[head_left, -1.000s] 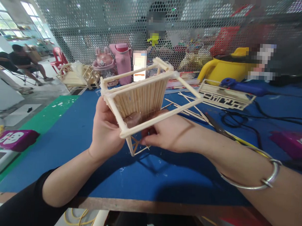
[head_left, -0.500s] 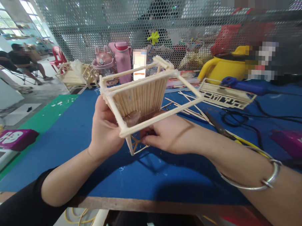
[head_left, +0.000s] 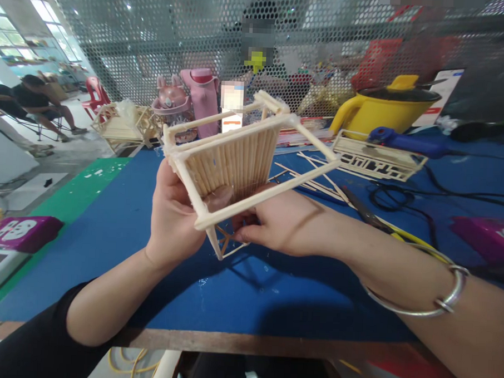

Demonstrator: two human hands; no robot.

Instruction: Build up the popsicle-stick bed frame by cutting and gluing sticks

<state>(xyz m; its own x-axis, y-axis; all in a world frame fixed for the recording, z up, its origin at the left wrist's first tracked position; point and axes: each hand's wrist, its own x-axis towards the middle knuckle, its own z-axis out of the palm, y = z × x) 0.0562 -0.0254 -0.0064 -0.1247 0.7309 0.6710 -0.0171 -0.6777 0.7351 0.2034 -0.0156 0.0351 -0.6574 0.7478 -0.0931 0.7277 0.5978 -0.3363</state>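
A small wooden stick model (head_left: 232, 160), built of round sticks with a slatted panel, is held tilted above the blue table. My left hand (head_left: 173, 213) grips its left side, the thumb pressing near the panel. My right hand (head_left: 271, 217) is under the front bar, its fingers closed at the lower part of the frame beside a small crossed-stick lattice (head_left: 225, 242). What sits between the right fingertips is partly hidden by the bar and the hand. Glue-like white blobs show at the model's corners.
On the blue table (head_left: 180, 303) lie loose thin sticks (head_left: 314, 183), pliers (head_left: 363, 210) and a blue glue gun (head_left: 408, 143) on a stick lattice piece (head_left: 374, 158). Behind stand a yellow pot (head_left: 389, 114) and a pink bottle (head_left: 201, 103). A person (head_left: 38, 101) sits far left.
The model's left side has tipped slightly left and up with my left hand. My right hand stays nearly still at the lower frame.
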